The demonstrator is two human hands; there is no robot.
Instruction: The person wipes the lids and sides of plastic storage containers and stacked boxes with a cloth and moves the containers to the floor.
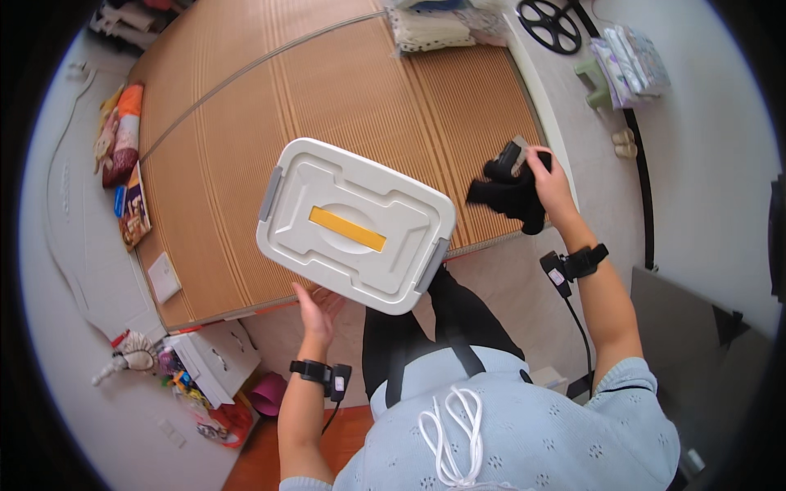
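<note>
A white plastic storage box (356, 226) with a yellow handle in its closed lid and grey side latches lies before me, over the edge of the mat-covered bed. My left hand (317, 314) is at the box's near left edge, palm up with fingers spread and partly hidden beneath it; whether it bears the box I cannot tell. To the right, my right hand (548, 181) grips a bundle of black fabric (513, 193), with a small grey-white piece at its top. The bundle is a little above the bed, right of the box.
A striped woven mat (233, 153) covers the bed. Folded bedding in clear plastic (430, 30) lies at its far edge, plush toys (116, 135) at its left. A white drawer cabinet (221, 356) stands at lower left, a green stool (592, 83) at upper right.
</note>
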